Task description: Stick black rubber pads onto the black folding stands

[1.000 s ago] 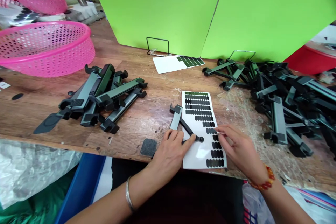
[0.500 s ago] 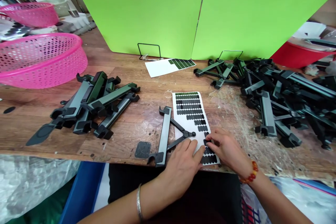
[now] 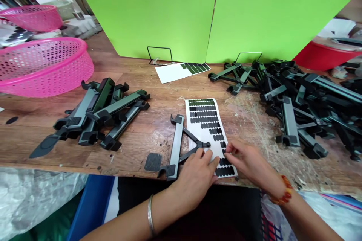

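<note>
My left hand [image 3: 195,175] lies flat on the lower left part of a white sheet [image 3: 203,134] of small black oval stickers, fingers stretched out. At the sheet's right edge, my right hand [image 3: 246,159] pinches with thumb and forefinger at a black sticker [image 3: 224,151], mostly hidden by the fingertips. Just left of the sheet stands a grey and black folding bracket [image 3: 177,143]; its thin black V-shaped legs [image 3: 195,139] reach over the sheet, meeting in a ball end near my left fingertips. A dark rounded square pad [image 3: 153,162] lies left of the bracket.
Several similar brackets are piled at left [image 3: 98,115], and a larger heap [image 3: 308,109] fills the right side. Behind are another sticker sheet [image 3: 172,72] and a green board [image 3: 158,11]. A pink basket [image 3: 45,67] stands far left, a red tub [image 3: 319,56] far right.
My right hand has shifted slightly right, its fingertips drawing back from the sticker row at the sheet's edge. My left hand and the bracket stay nearly where they were.
</note>
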Motion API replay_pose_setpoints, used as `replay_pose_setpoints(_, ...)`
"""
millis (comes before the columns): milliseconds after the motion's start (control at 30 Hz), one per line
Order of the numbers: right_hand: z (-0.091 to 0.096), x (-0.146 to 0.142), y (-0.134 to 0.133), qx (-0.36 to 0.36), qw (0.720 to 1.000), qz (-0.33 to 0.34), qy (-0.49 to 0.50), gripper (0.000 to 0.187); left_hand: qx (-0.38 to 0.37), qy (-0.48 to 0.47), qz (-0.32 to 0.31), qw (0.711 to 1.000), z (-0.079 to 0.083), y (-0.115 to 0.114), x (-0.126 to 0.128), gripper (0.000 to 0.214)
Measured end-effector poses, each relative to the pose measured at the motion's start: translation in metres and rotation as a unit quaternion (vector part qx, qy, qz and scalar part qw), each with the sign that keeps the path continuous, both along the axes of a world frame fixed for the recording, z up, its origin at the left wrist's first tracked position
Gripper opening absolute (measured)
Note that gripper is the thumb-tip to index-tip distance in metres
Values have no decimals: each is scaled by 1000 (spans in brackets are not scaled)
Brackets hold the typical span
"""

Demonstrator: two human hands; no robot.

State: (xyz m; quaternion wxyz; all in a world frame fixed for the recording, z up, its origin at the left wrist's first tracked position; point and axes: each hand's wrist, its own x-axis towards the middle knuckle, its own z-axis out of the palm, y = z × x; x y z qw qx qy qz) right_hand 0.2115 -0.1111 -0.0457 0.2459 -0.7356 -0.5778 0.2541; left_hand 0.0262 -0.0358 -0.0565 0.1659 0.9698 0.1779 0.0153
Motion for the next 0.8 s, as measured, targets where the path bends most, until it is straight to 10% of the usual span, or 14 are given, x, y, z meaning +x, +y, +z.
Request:
replay_pose_setpoints(300,20,-5,12,41,978,-102,177,9,76,-19,97,992,10,54,19,10)
replay_pose_setpoints(467,16,-19,27,74,975,-101,184,13,-75,-220,155,960,45,77,-20,12)
replay_pose_setpoints(600,23,-28,39,63,974,-118,183,13,-349,-414,275,794,48,82,-56,15)
replay_pose_setpoints(733,33,-43,58,31,967,-77,240,16,-567,-466,341,587,14,72,-73,22)
replay_pose_setpoints(800,34,-54,68,14,960,-44,276,16,-610,-455,366,536,0,67,-79,28)
